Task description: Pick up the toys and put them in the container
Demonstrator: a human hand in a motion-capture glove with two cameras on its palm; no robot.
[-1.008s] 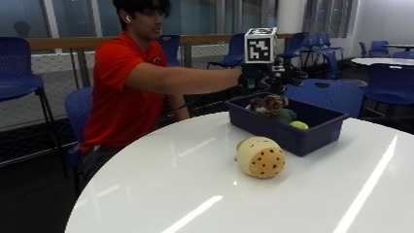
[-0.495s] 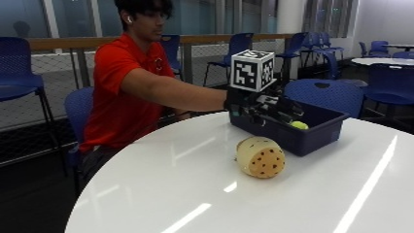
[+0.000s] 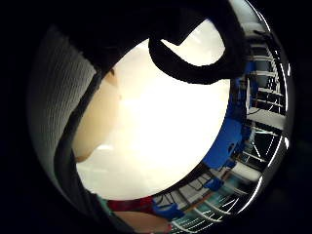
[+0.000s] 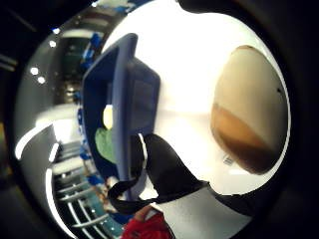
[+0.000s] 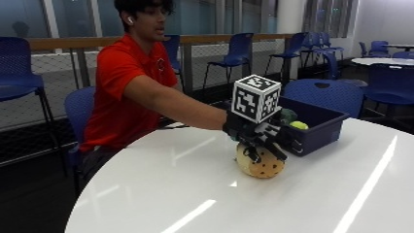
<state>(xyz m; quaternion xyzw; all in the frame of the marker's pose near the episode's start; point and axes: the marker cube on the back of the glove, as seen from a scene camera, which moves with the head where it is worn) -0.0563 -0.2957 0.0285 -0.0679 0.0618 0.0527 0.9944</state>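
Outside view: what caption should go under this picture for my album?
A person's gloved right hand reaches down over a spotted tan toy beside the blue container on a white table.

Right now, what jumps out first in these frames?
The black-gloved right hand hangs just over a round tan plush toy with brown spots, which sits on the glossy white round table. Right behind it stands a dark blue plastic bin with a green toy and a yellow-green ball inside.
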